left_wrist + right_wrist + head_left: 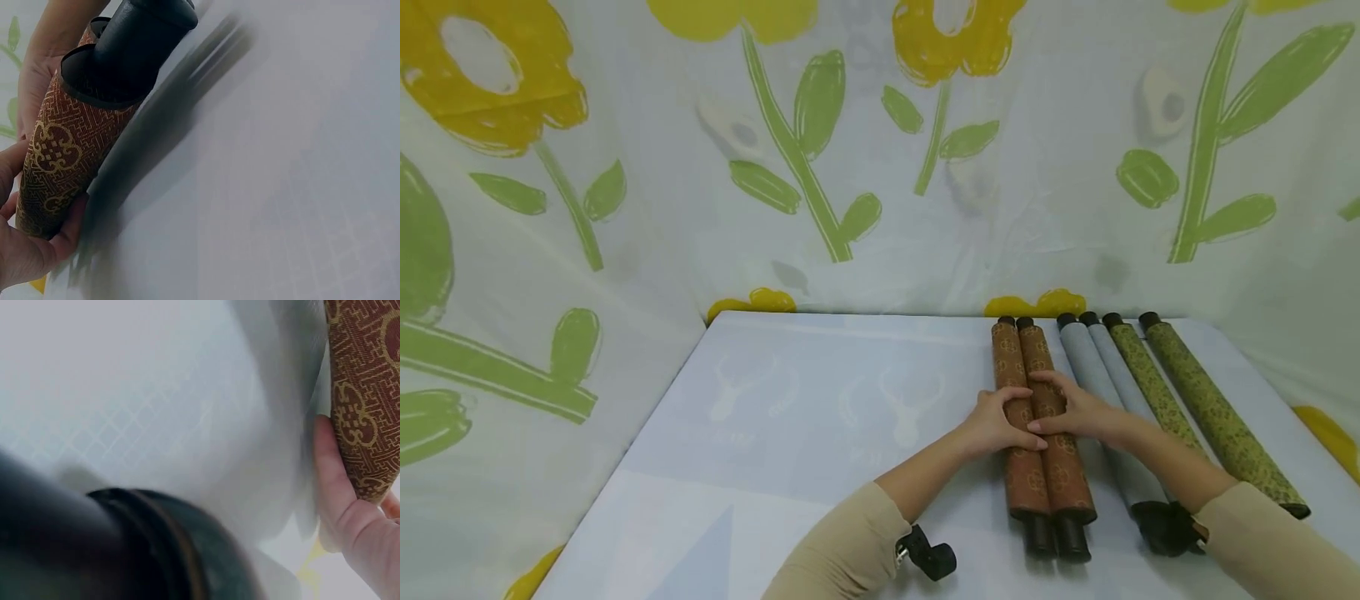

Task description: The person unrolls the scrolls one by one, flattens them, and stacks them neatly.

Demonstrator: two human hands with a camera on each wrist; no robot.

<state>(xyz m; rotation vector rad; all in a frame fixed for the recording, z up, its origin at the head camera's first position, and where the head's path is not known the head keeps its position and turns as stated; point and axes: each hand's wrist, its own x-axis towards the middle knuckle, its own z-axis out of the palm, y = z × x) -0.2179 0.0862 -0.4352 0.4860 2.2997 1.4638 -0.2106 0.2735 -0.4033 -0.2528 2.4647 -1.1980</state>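
Two rolled scrolls in brown fabric with gold patterns and black end knobs lie side by side, lengthwise away from me. My left hand (996,423) grips the left brown scroll (1026,487) around its middle, thumb across the top. Around the right brown scroll (1067,479) curl the thumb and fingers of my right hand (1084,414). The thumbs come close together where the scrolls meet. In the left wrist view, the patterned left brown scroll (56,150) shows its black knob, with a dark shadow beside it on the table. The right wrist view shows the right brown scroll (365,394) against my fingers.
Right of my hands lie two grey-blue scrolls, a left one (1078,350) and a right one (1123,379), then two green patterned scrolls, one nearer (1157,387) and one at the far right (1225,425). The white table (760,467) meets a flower-printed cloth (880,275) behind.
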